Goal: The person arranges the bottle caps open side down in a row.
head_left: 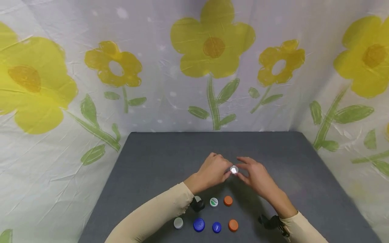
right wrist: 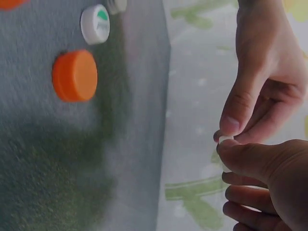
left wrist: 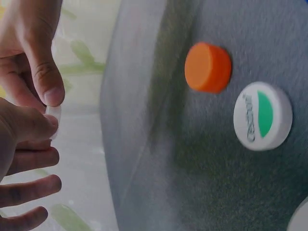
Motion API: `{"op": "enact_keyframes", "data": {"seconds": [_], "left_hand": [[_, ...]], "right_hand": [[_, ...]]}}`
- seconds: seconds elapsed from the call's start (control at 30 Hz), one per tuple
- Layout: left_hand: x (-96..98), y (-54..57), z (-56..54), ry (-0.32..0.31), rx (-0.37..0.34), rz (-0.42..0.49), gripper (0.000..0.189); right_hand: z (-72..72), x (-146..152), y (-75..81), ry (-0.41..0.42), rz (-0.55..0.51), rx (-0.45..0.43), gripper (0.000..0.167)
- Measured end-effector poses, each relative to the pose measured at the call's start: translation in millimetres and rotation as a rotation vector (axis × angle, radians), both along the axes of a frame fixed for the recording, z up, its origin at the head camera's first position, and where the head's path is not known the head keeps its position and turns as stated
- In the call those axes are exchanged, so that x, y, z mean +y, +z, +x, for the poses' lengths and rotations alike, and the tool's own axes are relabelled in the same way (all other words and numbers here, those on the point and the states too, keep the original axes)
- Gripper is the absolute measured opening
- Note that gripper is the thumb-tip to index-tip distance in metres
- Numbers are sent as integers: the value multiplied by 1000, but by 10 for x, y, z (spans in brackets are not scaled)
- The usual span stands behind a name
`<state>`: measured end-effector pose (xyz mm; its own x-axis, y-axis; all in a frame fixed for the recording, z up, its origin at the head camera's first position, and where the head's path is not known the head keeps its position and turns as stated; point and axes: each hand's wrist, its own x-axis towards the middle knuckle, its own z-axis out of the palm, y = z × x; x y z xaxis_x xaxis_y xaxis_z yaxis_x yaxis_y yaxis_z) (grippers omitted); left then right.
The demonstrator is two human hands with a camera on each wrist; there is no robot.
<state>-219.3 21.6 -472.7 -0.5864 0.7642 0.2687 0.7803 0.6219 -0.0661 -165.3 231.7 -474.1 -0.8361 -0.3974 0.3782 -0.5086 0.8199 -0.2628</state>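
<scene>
A small white bottle cap is held up above the dark table between both hands, its face bright in the head view. My left hand pinches its left edge with thumb and finger. From the right, my right hand pinches the other edge between thumb and forefinger. In the left wrist view the cap shows as a thin pale rim between the thumbs. Nearest below the hands lie an orange cap and a white cap with a green mark.
A white cap, a large blue cap, a smaller blue cap and another orange cap form a front row. A pale cap is partly hidden behind the left wrist's camera. A flowered curtain surrounds the table.
</scene>
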Motion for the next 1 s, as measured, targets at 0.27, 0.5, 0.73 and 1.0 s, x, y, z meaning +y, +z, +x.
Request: {"op": "enact_keyframes", "data": {"seconds": [0.27, 0.5, 0.73, 1.0], "left_hand": [[-153, 29, 260, -18, -10, 16, 12], [-238, -75, 436, -38, -95, -15, 8], [-292, -157, 546, -28, -69, -19, 11], [-396, -232, 676, -88, 122, 122, 21]], "right_hand": [[204, -120, -172, 36, -70, 84, 37], [367, -193, -315, 73, -111, 2, 32], [440, -207, -370, 90, -192, -98, 23], [490, -173, -335, 40, -340, -270, 11]]}}
